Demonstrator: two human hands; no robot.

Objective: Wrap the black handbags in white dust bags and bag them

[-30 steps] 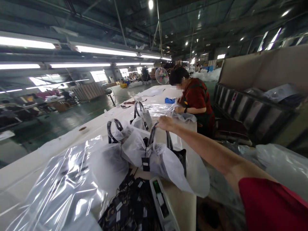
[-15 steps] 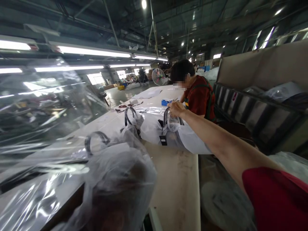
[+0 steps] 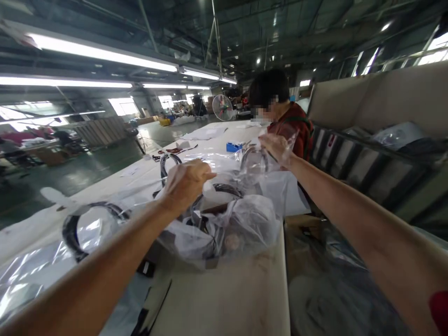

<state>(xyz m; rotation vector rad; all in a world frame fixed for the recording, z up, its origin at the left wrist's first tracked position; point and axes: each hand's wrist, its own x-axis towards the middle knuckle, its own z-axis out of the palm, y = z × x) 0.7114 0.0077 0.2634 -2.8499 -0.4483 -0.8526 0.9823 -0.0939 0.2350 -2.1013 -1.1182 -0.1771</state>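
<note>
A handbag (image 3: pixel 217 208) with a dark curved handle stands on the table in front of me, inside a clear plastic bag (image 3: pixel 254 219). My left hand (image 3: pixel 189 179) is closed on one side of the plastic bag's upper edge, above the handbag. On the other side my right hand (image 3: pixel 275 145) grips the same film, which stretches between both hands. White wrapping covers part of the handbag, and its lower body shows only dimly through the plastic. To the left, under my forearm, another bag's dark handle (image 3: pixel 72 233) rises from clear film.
A co-worker (image 3: pixel 294 121) in a red top bends over the table's right side. A blue box (image 3: pixel 234 147) sits farther back on the long white table (image 3: pixel 245 298). Another dark handle (image 3: pixel 164 168) shows behind my left hand. A striped bin (image 3: pixel 371 163) stands at right.
The large sheet of plastic at left has swung away. My left hand has come into clear view, and the plastic-covered handbag now sits between my arms. My right hand has shifted slightly right.
</note>
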